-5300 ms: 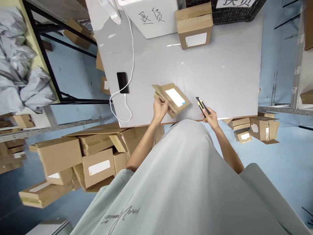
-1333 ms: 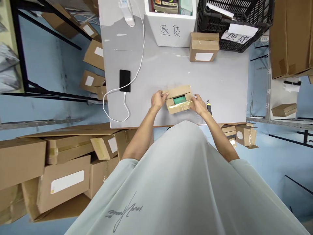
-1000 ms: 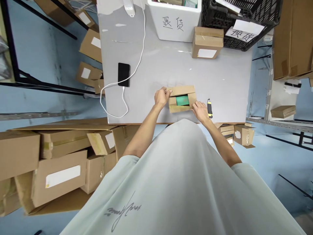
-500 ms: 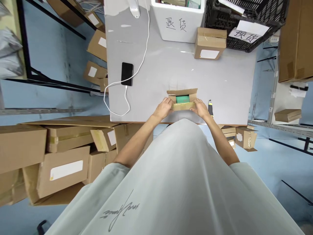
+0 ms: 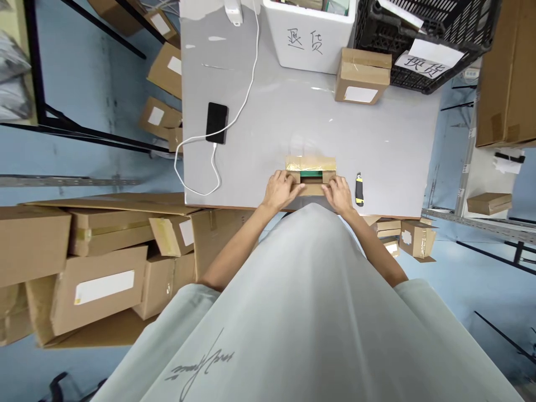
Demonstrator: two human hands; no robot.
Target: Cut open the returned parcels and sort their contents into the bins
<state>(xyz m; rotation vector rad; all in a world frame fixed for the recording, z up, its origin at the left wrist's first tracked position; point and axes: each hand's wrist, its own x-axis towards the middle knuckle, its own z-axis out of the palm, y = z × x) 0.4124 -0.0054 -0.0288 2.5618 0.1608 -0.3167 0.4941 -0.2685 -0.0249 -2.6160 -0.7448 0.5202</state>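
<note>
A small open cardboard box (image 5: pixel 310 163) lies at the table's front edge, its taped flap standing on the far side. Something green (image 5: pixel 311 173) shows inside, just under that flap. On the box's left side my left hand (image 5: pixel 281 188) grips the cardboard, fingers curled over the edge. My right hand (image 5: pixel 338 193) holds the right side the same way. Just right of my right hand, a black and yellow utility knife (image 5: pixel 359 190) rests on the table.
A black phone (image 5: pixel 216 123) with a white cable lies on the left of the table (image 5: pixel 285 111). At the back stand a white bin (image 5: pixel 310 42), a closed carton (image 5: pixel 363 76) and a black crate (image 5: pixel 402 39). Several cartons (image 5: pixel 100 285) fill the lower left.
The box has tipped, so its taped flap is now on the far side and less green shows. Both hands have shifted their hold on the sides.
</note>
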